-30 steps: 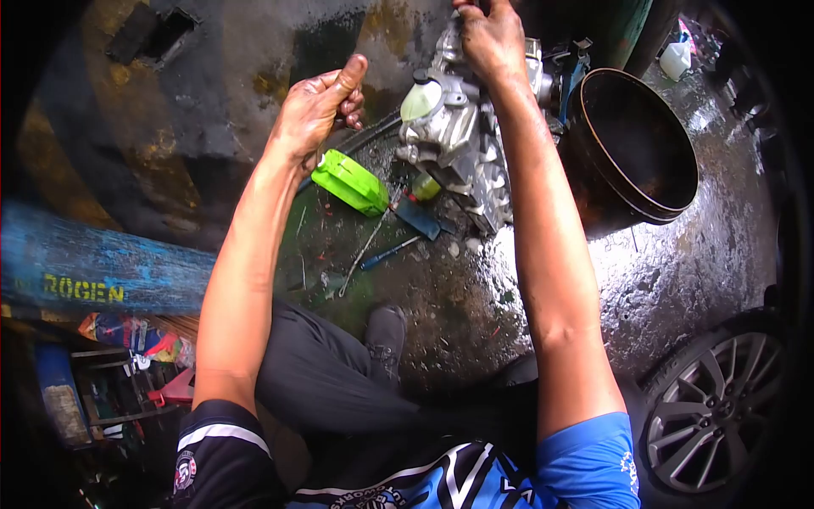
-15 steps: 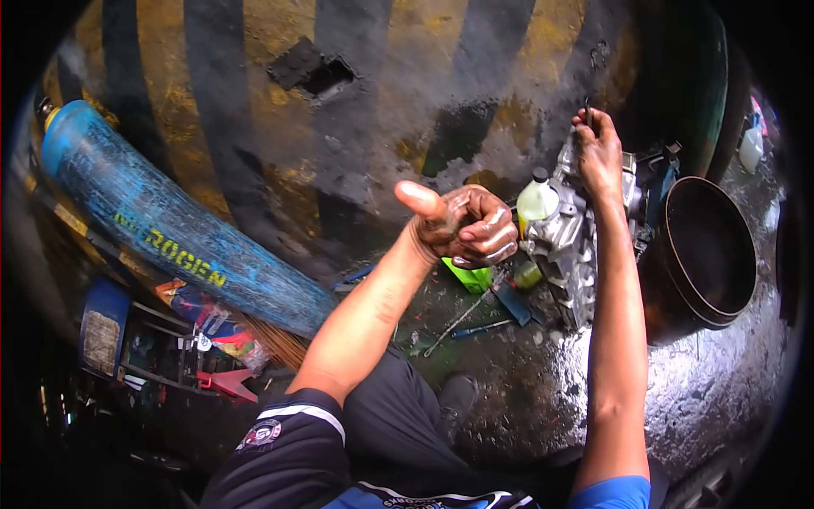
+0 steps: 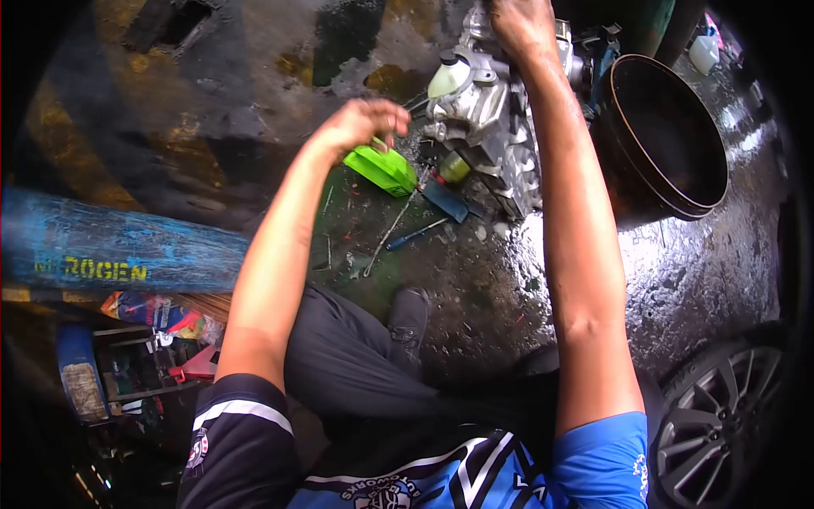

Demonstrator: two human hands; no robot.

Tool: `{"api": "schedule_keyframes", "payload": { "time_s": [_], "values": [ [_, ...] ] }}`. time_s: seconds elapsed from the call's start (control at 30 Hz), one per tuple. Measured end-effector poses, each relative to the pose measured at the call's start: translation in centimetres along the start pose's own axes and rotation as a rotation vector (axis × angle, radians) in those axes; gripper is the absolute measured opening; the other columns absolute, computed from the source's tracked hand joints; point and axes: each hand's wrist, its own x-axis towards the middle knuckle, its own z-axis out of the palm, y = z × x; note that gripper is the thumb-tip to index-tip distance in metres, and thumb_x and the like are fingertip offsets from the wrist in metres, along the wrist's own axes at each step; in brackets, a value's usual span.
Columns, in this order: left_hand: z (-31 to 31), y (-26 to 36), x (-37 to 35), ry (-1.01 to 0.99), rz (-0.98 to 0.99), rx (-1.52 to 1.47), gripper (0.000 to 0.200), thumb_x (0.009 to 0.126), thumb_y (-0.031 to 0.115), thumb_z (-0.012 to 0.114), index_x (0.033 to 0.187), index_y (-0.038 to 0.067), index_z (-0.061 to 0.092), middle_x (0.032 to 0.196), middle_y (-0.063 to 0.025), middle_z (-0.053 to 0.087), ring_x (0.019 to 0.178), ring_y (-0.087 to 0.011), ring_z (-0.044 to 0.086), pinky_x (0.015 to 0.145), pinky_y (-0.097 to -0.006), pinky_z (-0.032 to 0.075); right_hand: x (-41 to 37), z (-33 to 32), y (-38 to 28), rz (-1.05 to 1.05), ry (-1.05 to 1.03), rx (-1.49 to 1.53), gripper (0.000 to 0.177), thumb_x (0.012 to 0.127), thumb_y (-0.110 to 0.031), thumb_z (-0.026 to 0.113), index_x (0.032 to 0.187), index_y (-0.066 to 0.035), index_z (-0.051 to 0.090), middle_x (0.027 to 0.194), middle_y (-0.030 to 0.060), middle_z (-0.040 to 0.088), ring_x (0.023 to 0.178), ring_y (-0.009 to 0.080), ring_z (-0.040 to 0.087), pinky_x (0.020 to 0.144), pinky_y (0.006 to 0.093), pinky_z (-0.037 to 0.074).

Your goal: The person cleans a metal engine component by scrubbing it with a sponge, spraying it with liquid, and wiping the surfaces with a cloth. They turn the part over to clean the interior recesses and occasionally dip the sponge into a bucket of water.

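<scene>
My left hand hovers near the bright green container, fingers loosely bent and somewhat blurred, with nothing visible in them. At the top edge, my right hand reaches over the grey cast-metal gearbox-like casing; its fingers are mostly cut off, so whatever they hold is hidden. A bottle of pale yellow-green liquid with a dark cap is at the casing's left side. On the floor below lie a long thin metal rod, a blue-handled tool and a flat blue piece.
A large dark drum stands right of the casing. The blue nitrogen cylinder lies on the left, above a crate-like rack of mixed items. A wheel is at lower right. The floor looks wet and oily.
The view has shifted, so the casing and drum sit higher and further left. My left hand has dropped from its raised, thumb-out pose towards the green container. My right fingers have left the view.
</scene>
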Motion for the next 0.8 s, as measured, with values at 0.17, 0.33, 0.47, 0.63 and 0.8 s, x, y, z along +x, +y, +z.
{"api": "schedule_keyframes", "payload": {
  "time_s": [0.17,0.33,0.47,0.63,0.8],
  "values": [
    [8.7,-14.1,5.1,0.019,0.007,0.792,0.048,0.085,0.023,0.075,0.130,0.010,0.064,0.116,-0.0175,0.069,0.101,-0.0312,0.067,0.088,-0.0466,0.055,0.1,0.2,0.5,-0.048,0.007,0.076,0.015,0.090,-0.005,0.053,0.103,0.000,0.059,0.091,0.0131,0.069,0.085,0.0224,0.064,0.081,0.0338,0.050],
    [15.9,-21.5,6.6,0.265,0.174,1.320,0.059,0.079,0.027,0.077,0.134,0.015,0.061,0.153,-0.0209,0.038,0.133,-0.0429,0.044,0.096,-0.0516,0.050,0.8,-0.2,0.3,-0.010,-0.019,-0.008,0.020,0.090,-0.011,0.058,0.106,-0.002,0.066,0.098,0.0122,0.075,0.099,0.0274,0.071,0.091,0.0382,0.052],
    [15.0,-21.5,7.0,0.227,-0.052,1.110,0.048,0.082,0.025,0.072,0.127,0.014,0.064,0.131,-0.0215,0.058,0.117,-0.0403,0.059,0.092,-0.0488,0.052,0.3,-0.6,-0.7,-0.003,-0.026,-0.045,0.020,0.091,-0.012,0.058,0.108,-0.003,0.065,0.098,0.0114,0.075,0.099,0.0290,0.071,0.092,0.0388,0.052],
    [8.8,-16.5,4.3,0.500,-0.067,-0.219,0.062,0.097,0.015,0.060,0.152,0.005,0.032,0.098,-0.0100,0.069,0.080,-0.0176,0.065,0.048,-0.0297,0.052,0.2,-0.5,-0.9,-0.005,-0.031,-0.058,0.021,0.091,-0.011,0.058,0.108,-0.003,0.065,0.098,0.0112,0.075,0.099,0.0297,0.071,0.092,0.0397,0.052],
    [2.2,-3.4,1.4,0.745,0.584,-0.216,0.056,0.098,0.037,0.055,0.138,-0.003,0.052,0.133,-0.0189,0.060,0.123,-0.0282,0.056,0.108,-0.0376,0.040,0.2,-0.3,-0.7,-0.003,-0.043,-0.023,0.020,0.092,-0.010,0.057,0.109,-0.002,0.063,0.098,0.0111,0.075,0.099,0.0277,0.071,0.090,0.0381,0.052]
  ]
}}
